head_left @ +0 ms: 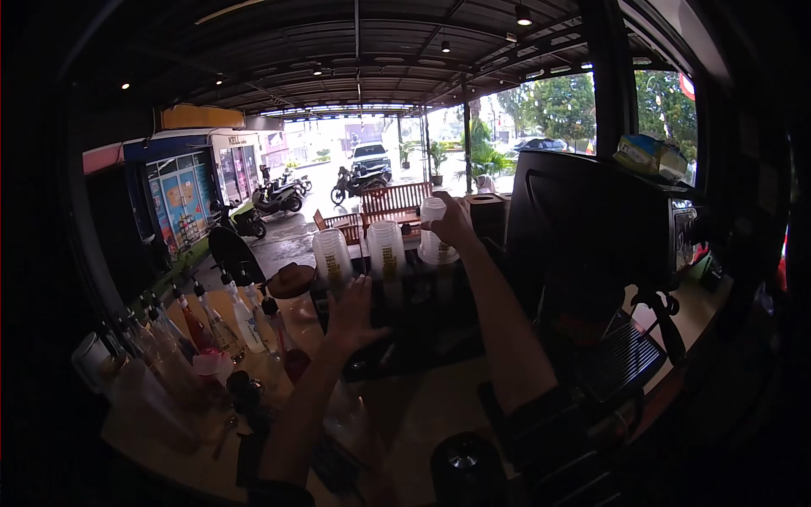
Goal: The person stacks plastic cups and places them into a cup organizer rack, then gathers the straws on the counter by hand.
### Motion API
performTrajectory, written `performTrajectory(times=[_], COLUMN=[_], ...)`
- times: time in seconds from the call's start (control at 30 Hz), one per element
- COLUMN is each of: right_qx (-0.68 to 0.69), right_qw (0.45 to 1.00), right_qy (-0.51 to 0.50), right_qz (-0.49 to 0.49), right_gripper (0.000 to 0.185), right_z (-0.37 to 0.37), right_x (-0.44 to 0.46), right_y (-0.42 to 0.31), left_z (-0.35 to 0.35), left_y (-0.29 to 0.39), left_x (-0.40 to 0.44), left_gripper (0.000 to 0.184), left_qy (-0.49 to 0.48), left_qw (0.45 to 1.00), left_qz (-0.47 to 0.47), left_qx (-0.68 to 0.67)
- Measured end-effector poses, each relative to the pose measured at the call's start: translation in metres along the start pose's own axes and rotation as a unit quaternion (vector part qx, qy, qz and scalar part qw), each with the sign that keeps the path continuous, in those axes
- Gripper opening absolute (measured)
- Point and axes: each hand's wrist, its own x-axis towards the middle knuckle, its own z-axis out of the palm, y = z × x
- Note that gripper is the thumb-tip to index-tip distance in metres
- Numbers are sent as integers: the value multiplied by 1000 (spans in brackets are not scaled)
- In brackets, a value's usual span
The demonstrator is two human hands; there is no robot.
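My right hand [453, 223] was closed about a clear plastic cup [432, 209] at the upper end of the right-hand cup stack [438, 250]; whether it was clear of the stack, I could not tell. My left hand [348, 319] was spread, palm down, just below the left-hand cup stack [330, 256]; fingertip contact was unconfirmed. The middle cup stack [386, 251] stood upright between. Pump bottles [246, 319] lined the tabletop [135, 435] to my left. In my judgement, the step in hand was handling cups; any further move called for light, level pressure.
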Motion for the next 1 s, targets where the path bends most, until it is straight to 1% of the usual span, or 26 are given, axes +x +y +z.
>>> performTrajectory(times=[0.03, 0.1, 0.13, 0.17, 0.23, 0.27, 0.4, 0.6, 0.67, 0.7, 0.77, 0.8, 0.83, 0.9, 0.93, 0.97, 1.0], right_qx=[0, -35, -73, -72, -106, -99, -117, -85, -67, -62, -84, -116, -111, -77, -53, -49, 17], right_qw=[1000, 997, 995, 995, 993, 989, 989, 994, 991, 991, 989, 981, 982, 975, 973, 974, 981], right_qy=[-5, -22, -37, -40, -26, -47, -39, -30, -30, -37, 87, 149, 146, 192, 206, 202, 160], right_qz=[-1, 60, 65, 64, 42, 96, 84, 60, 112, 111, 84, 48, 49, -81, -94, -89, -107], right_gripper=[74, 75, 77, 77, 79, 82, 84, 85, 84, 84, 82, 67, 67, 53, 44, 44, 43], right_z=[2, 6, 7, 9, 14, 14, 20, 13, 13, 18, 30, 31, 30, 26, 29, 32, 35], right_x=[0, 0, 0, 0, -3, -4, -11, -26, -31, -33, -36, -41, -47, -58, -66, -76, -86], right_y=[2, 4, 5, 6, 8, 10, 16, 8, -1, -1, -2, -13, -25, -48, -61, -73, -84], left_z=[0, -1, -3, -5, -5, -5, -6, 1, 3, 3, -2, -6, -13, -27, -37, -43, -48], left_y=[-1, 0, 2, 3, 4, 4, 6, 7, 4, 2, -3, -5, -4, -1, 2, 1, -3], left_x=[1, 0, 0, 0, 0, 0, -2, -3, -2, -3, -5, -10, -18, -36, -48, -61, -74], left_gripper=[107, 109, 110, 111, 110, 110, 110, 110, 106, 106, 99, 84, 84, 73, 59, 59, 54], left_qy=[3, 6, 8, 9, 7, 7, 9, 33, 45, 41, 55, 95, 94, 152, 200, 195, 206], left_qw=[1000, 999, 1000, 1000, 1000, 1000, 1000, 999, 998, 998, 986, 978, 979, 962, 943, 945, 932], left_qz=[3, 1, 1, 1, -3, -3, -11, -13, -4, -12, 8, 36, 32, 42, 64, 59, 45], left_qx=[-17, -36, -29, -22, -17, -13, -28, -41, -42, -39, -158, -180, -176, -225, -258, -255, -295])
